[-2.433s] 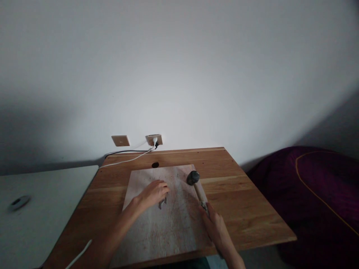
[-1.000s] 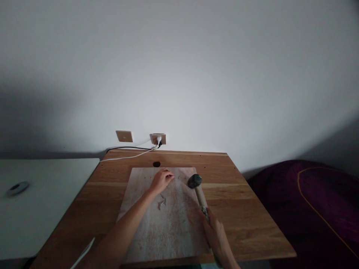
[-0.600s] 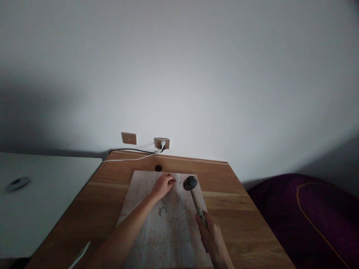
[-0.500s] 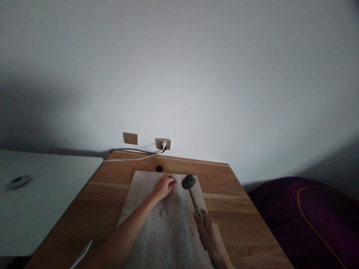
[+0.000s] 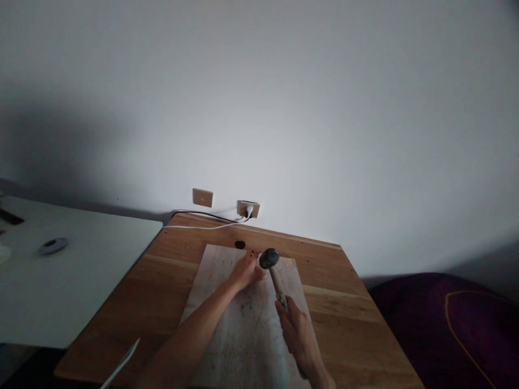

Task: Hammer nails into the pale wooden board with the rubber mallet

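Observation:
A pale wooden board (image 5: 227,329) lies on a brown wooden table (image 5: 170,270). My right hand (image 5: 298,335) is closed round the handle of a hammer (image 5: 272,270), whose dark head hangs over the board's far end. My left hand (image 5: 246,269) rests on the board just left of the hammer head, fingers pinched together on something too small to make out. A small heap of nails (image 5: 246,307) lies on the board between my forearms.
A white table (image 5: 81,281) with a grey ring (image 5: 52,246) stands to the left. Wall sockets (image 5: 248,208) with a white cable (image 5: 203,227) sit behind the table. A dark purple cushion (image 5: 446,329) is at the right. A round hole (image 5: 239,244) marks the table's far edge.
My left hand left the nail heap and went to the board's far end, pinched. The hammer head swung left toward it. The view shifted left.

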Motion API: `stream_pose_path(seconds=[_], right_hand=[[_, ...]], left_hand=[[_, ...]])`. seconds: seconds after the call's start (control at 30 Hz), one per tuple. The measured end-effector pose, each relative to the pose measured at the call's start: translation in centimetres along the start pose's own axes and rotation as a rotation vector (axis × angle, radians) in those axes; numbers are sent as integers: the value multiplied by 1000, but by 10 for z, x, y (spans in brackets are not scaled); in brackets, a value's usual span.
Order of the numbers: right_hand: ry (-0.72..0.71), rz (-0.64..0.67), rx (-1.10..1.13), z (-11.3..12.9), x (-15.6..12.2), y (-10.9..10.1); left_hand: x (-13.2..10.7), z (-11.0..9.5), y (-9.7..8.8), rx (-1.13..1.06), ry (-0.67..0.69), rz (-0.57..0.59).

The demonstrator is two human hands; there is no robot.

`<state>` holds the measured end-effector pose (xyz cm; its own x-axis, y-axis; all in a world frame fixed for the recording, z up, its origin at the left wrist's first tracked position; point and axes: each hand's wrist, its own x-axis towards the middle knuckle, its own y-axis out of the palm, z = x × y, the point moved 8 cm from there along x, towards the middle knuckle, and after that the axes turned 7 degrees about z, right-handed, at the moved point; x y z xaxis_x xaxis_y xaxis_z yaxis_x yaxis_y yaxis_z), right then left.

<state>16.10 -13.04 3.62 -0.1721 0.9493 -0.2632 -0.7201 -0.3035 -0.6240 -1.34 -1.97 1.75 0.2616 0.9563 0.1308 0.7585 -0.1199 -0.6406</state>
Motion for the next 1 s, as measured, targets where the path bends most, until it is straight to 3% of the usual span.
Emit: stream_pose_path(seconds=[0.27,0.43,0.7,0.83,1.0], right_hand=[[-6,-52,33,-9,-1,1],[100,-55,156,-40,-18,2],[159,-128,44,-81,-52,-3],[109,-142,50,-70,-41,-8],[68,-101,71,-36,-9,-14]], left_hand=[[2,-1,0,49,13,-40],[4,-4,1,81,-9,-20],[6,-6,4,42,67,15],[5,-2,4,48,38,12],[5,9,7,51,-45,40]])
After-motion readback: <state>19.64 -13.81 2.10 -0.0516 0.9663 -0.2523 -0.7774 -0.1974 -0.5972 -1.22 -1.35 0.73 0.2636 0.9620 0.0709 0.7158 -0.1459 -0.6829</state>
